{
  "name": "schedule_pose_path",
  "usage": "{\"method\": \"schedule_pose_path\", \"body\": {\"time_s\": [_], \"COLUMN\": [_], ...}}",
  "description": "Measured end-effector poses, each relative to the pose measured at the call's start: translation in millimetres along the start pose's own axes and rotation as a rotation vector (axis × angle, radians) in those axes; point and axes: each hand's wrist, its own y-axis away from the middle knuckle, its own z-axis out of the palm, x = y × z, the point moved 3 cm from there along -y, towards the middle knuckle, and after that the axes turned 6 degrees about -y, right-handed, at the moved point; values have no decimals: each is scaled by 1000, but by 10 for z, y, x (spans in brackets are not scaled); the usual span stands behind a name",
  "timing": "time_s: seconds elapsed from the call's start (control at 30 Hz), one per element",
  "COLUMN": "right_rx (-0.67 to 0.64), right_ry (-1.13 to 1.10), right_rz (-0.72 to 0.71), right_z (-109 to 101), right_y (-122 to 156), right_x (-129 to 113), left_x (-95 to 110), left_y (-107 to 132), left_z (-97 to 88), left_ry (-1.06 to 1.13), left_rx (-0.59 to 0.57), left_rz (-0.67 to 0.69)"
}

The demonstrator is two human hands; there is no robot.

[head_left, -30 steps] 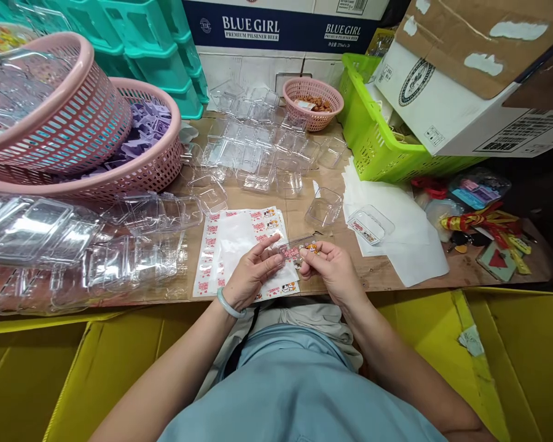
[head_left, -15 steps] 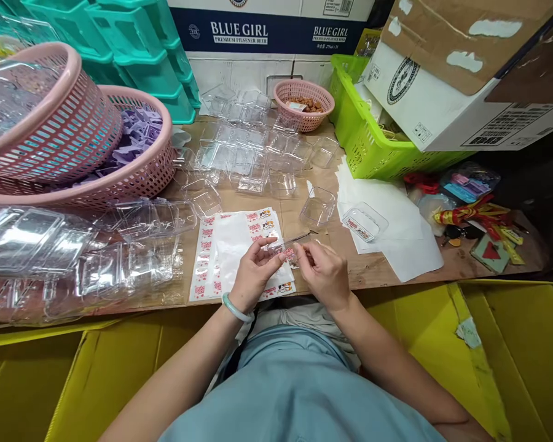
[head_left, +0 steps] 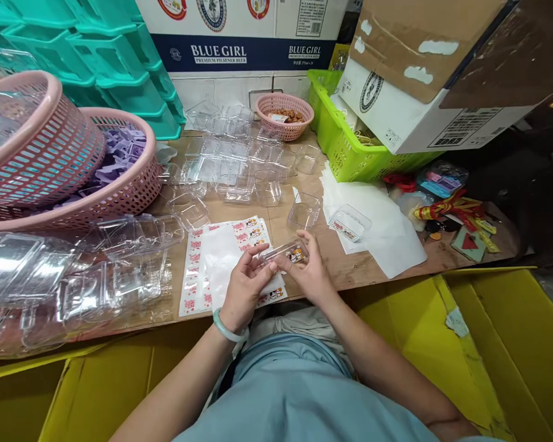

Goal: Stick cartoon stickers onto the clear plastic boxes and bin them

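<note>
Between my two hands is a small clear plastic box (head_left: 280, 250), with a cartoon cat sticker (head_left: 297, 255) on its right part. My left hand (head_left: 247, 279) grips the box's left end between thumb and fingers; a pale green bangle circles that wrist. My right hand (head_left: 309, 270) holds the right end, its thumb lying near the sticker. Beneath and to the left lie sticker sheets (head_left: 191, 270) printed in red with cartoon cats, partly covered by a blank white sheet (head_left: 220, 255). Beyond my right hand stands an open clear box (head_left: 304, 212). Another clear piece with a sticker (head_left: 349, 222) rests on white paper.
Clear plastic boxes (head_left: 230, 166) crowd the table's back and left. Pink baskets (head_left: 133, 178) stand at left, before stacked teal bins (head_left: 120, 80). A small pink basket (head_left: 284, 116) and a green crate (head_left: 350, 153) under cartons are behind. Ribbons (head_left: 447, 205) lie at right.
My right hand has turned from a pinch at the box's sticker to a hold on its right end, and the sticker's cat now shows. The view has shifted slightly.
</note>
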Motion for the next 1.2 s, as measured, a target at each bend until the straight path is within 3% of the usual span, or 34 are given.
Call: {"method": "schedule_pose_path", "body": {"time_s": [0.13, 0.27, 0.33, 0.43, 0.47, 0.57, 0.63, 0.7, 0.73, 0.77, 0.83, 0.9, 0.93, 1.0, 1.1, 1.2], "right_rx": [-93, -264, -119, 365, 466, 564, 621, 573, 445, 220, -330, -530, -562, -552, -526, -608], "right_ry": [2, 85, 157, 294, 369, 574, 737, 865, 892, 882, 900, 898, 895, 878, 833, 842], "right_rz": [32, -49, -181, -429, -454, -461, -544, -692, -763, -823, -831, -800, -791, -778, -792, -815], "right_z": [-88, -462, -786, -1371, -1531, -1784, -1686, -1319, -1047, -731, -86, 346, 476, 575, 505, 435], "right_y": [90, 89, -41, -350, -462, -712, -703, -549, -436, -306, -11, 229, 303, 364, 359, 397], "right_x": [-119, -298, -329, -238, -172, -28, -59, -135, -155, -146, -26, 124, 195, 299, 337, 312], "left_x": [-25, -37, -27, -16, -15, -9, 15, 52, 72, 91, 122, 141, 146, 147, 139, 148], "left_y": [0, -55, -54, 16, 58, 194, 250, 267, 265, 258, 238, 229, 234, 267, 335, 369], "left_z": [56, 256, 387, 499, 499, 352, 125, -157, -297, -426, -623, -732, -757, -771, -758, -755], "left_ry": [11, 2, -49, -302, -394, -532, -524, -477, -448, -420, -376, -358, -356, -343, -284, -253], "left_rx": [-89, -249, -307, -316, -318, -279, -126, 96, 210, 308, 436, 476, 472, 451, 426, 423], "left_rz": [-3, 88, 153, 274, 316, 388, 381, 351, 336, 327, 317, 310, 303, 277, 219, 173]}}
